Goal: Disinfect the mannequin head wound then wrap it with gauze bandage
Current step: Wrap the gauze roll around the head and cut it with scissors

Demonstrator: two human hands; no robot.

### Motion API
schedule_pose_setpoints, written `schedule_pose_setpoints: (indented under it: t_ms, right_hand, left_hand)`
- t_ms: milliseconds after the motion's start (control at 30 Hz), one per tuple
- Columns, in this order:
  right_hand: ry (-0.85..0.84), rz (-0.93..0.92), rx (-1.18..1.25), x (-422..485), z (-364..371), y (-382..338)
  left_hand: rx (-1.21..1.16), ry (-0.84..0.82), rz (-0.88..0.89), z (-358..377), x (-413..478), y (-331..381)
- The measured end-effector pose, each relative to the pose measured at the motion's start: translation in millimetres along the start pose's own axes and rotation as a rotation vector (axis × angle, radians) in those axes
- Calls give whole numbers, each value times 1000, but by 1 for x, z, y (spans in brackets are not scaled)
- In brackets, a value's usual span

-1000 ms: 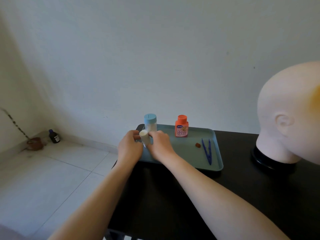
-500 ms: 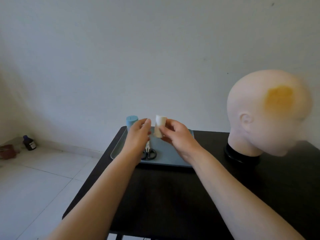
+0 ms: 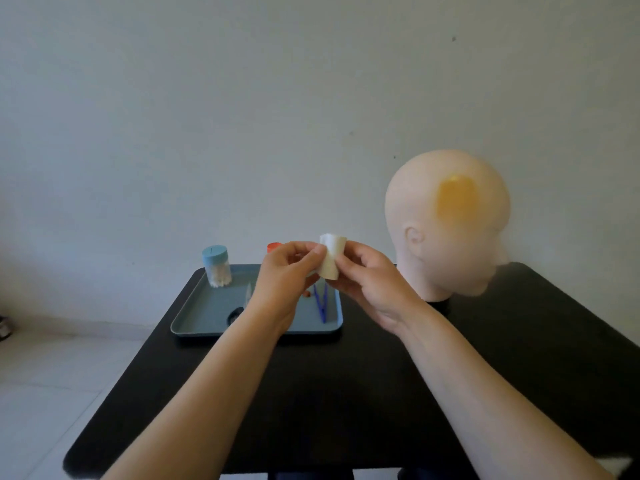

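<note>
Orange-capped bottle at the tray's far edge mostly hidden behind the left hand. Black loop near the tray's front edge half covered by the left wrist, identity unclear. Mannequin head's base blurred. Dark object cut off at the left frame edge.

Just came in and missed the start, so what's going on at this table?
A person holds a white gauze roll up over the black table with both hands: the left hand pinches its edge, the right hand grips its side. The mannequin head stands to the right with a yellow-stained patch, not yet wrapped. On the tray sit a cotton swab jar and blue tweezers.
</note>
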State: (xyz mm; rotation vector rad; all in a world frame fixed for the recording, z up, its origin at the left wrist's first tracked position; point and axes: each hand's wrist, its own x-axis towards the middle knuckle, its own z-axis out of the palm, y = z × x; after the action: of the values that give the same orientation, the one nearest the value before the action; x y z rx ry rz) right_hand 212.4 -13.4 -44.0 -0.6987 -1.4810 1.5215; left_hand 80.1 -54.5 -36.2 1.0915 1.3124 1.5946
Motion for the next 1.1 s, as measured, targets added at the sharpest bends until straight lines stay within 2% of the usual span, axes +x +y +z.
schedule_pose_setpoints:
  t_ms: [267,333,467,533,800,967,1100]
  right_hand:
    - [221,-45,-116,-15,-20,-12]
    - [214,-49,-84,-19,-24,-15]
    - [136,-53,16,-26,-32,-21]
    - [139,-62,26,-28,-36,-24]
    - [326,-213,-89,-31,-49,-31]
    - [354,-290,-151,-36,-63,-47]
    - [430,-284,-121,-38,-73,-60]
  left_hand:
    - [46,109,163,28,-7,6]
    - [-17,65,125,34,-9,10]
    - [-202,-146,-50,40,-10,17]
    - [-240,-167,-87,43,-9,18]
    - [-341,-136,-24,55,-3,16]
    - [-296,-23,25,61,8,21]
    - [-268,16,69,67,17,26]
